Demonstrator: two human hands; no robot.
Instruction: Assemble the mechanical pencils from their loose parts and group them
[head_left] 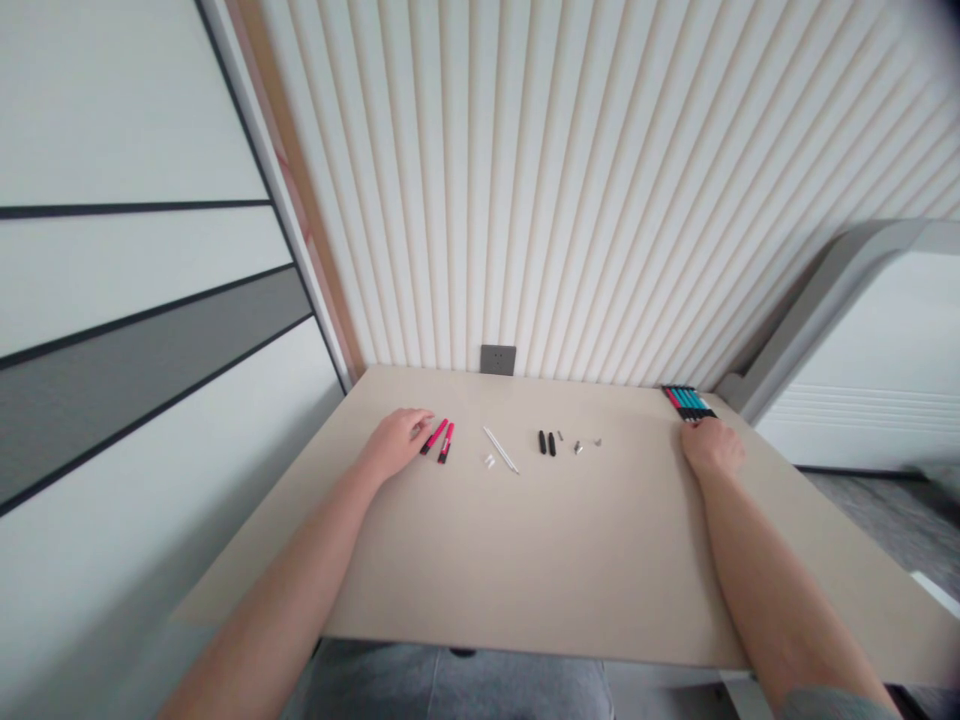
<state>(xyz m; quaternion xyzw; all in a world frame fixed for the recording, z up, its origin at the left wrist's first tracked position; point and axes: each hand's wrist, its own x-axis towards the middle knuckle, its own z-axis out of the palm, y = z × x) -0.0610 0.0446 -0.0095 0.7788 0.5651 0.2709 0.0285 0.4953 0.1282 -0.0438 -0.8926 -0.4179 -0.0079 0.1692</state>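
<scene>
My left hand (397, 442) rests at the left of the table, its fingers loosely curved and apart, holding nothing that I can see. Just beside its fingertips lie two pink-and-black pen barrels (446, 443). On the right, my right hand (714, 447) is closed at the near ends of a row of pens (690, 402), mostly teal with black ends and one pink. What its fingers grip is hidden. Between the hands lie a thin white rod (501, 450), small clear pieces (490, 461), two black grips (547, 443) and small metal parts (578, 447).
The beige table (525, 560) meets a ribbed cream wall panel (495, 180) with a dark socket (498, 360) just above the tabletop. A white cabinet (112, 420) stands at the left. A grey-and-white headboard-like piece (862, 340) borders the right side.
</scene>
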